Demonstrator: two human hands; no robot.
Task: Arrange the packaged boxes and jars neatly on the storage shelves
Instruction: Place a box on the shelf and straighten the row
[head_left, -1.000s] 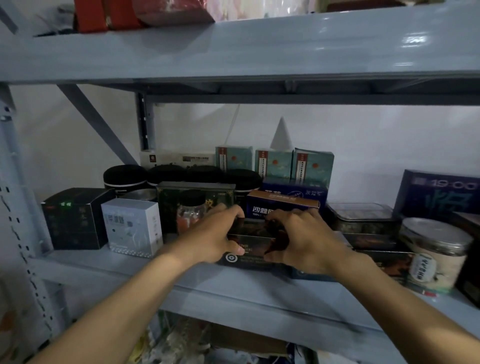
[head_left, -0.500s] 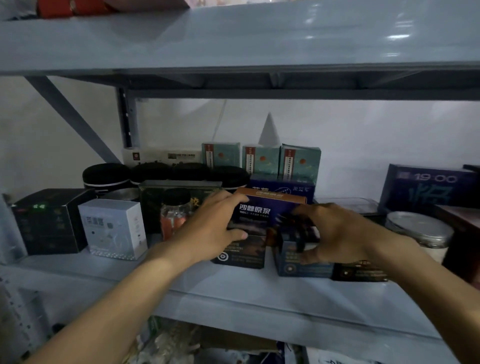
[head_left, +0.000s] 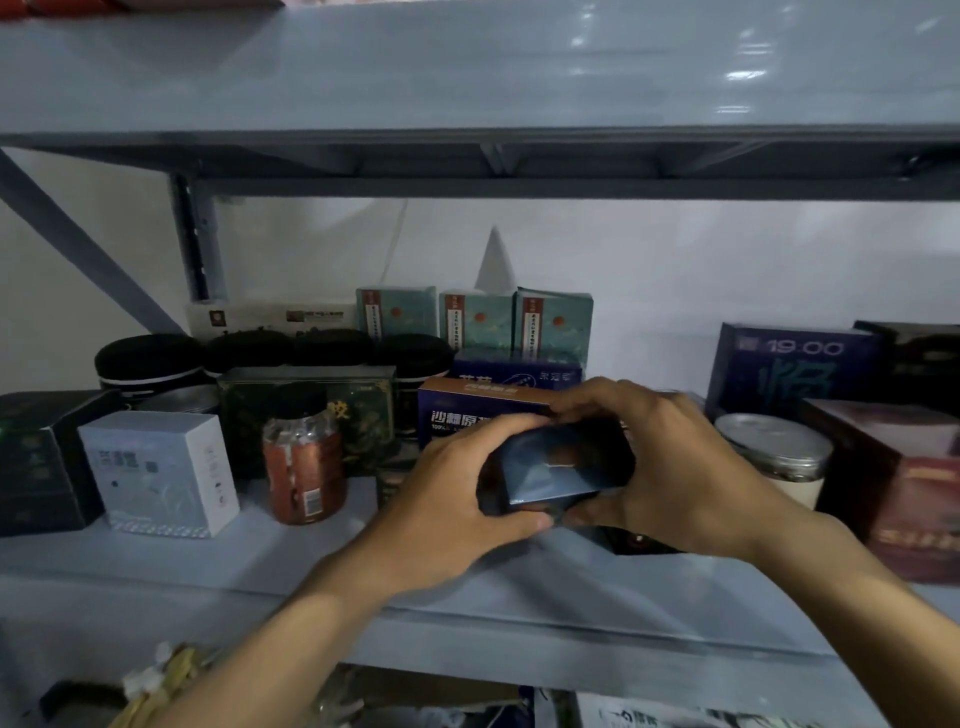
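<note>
Both hands now hold one small dark blue box (head_left: 558, 470) up off the shelf (head_left: 260, 577), in front of the purple box (head_left: 467, 410). Before, each hand touched a different box. The left hand (head_left: 457, 499) and right hand (head_left: 670, 467) have fingers clamped round its ends.

Dark glossy box (head_left: 558, 467), tilted above shelf (head_left: 311, 571)
</note>
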